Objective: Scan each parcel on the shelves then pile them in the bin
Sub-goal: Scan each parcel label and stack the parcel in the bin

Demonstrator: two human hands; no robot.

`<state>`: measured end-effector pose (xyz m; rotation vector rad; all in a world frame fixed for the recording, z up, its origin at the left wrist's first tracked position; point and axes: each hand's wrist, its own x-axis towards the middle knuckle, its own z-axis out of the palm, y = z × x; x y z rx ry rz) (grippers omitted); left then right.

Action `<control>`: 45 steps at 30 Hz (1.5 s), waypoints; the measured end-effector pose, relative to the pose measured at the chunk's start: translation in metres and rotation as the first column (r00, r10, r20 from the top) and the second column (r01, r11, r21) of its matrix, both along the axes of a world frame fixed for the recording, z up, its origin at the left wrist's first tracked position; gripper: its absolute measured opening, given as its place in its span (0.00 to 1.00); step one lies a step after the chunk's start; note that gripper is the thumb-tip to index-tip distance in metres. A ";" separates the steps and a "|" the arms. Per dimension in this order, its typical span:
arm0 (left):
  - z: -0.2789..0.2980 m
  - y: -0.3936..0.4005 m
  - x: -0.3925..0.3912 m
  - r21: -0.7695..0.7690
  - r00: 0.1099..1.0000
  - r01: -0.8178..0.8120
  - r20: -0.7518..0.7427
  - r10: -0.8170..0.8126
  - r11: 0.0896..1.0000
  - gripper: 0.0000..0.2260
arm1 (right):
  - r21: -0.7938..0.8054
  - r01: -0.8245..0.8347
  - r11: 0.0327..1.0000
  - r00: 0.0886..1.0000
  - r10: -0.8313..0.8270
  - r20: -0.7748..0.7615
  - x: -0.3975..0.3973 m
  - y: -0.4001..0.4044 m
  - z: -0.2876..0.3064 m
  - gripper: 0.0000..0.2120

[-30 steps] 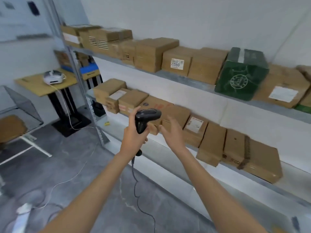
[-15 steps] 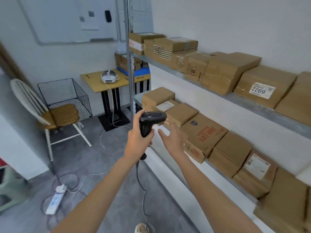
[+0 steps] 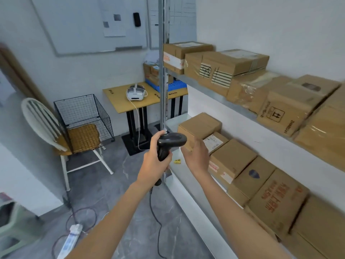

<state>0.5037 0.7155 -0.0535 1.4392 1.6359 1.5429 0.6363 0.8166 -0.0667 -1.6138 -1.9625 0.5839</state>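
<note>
Your left hand (image 3: 153,165) grips the scanner (image 3: 169,144) by its handle; your right hand (image 3: 197,156), fingers loosely spread, reaches toward the lower-shelf parcels (image 3: 233,159), blurred. The wire bin (image 3: 84,116) sits on the chair (image 3: 43,124), well apart.

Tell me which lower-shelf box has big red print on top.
The box third from the right end in view; the boxes beside it have plain tops or only small labels.

White walls; grey marbled floor (image 3: 115,187). Whiteboard (image 3: 74,25) with papers on the back wall. White spindle-back chair (image 3: 43,126) left, small wood-topped table (image 3: 130,103) on 1 black pedestal beside it, white headset (image 3: 135,92) on top. Power strip (image 3: 71,238) on floor.
</note>
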 end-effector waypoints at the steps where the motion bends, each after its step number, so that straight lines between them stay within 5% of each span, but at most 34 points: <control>1: -0.001 0.009 -0.010 -0.004 1.000 0.004 0.008 -0.004 1.000 0.36 | -0.016 0.008 1.000 1.000 -0.008 0.000 -0.010 0.009 0.000 0.30; 18: -0.022 0.177 -0.152 0.000 0.956 0.294 -0.004 -0.294 0.956 0.33 | -0.138 0.379 0.915 0.925 -0.376 0.049 -0.122 0.121 -0.024 0.36; 33: -0.071 0.318 -0.145 -0.022 0.929 0.363 0.085 -0.360 0.932 0.37 | -0.284 0.617 0.734 0.787 -0.570 0.237 -0.121 0.246 -0.070 0.43; 45: -0.104 0.385 -0.156 -0.149 0.885 0.448 0.215 -0.413 0.882 0.31 | -0.321 0.748 0.582 0.655 -0.566 0.501 -0.125 0.300 -0.096 0.59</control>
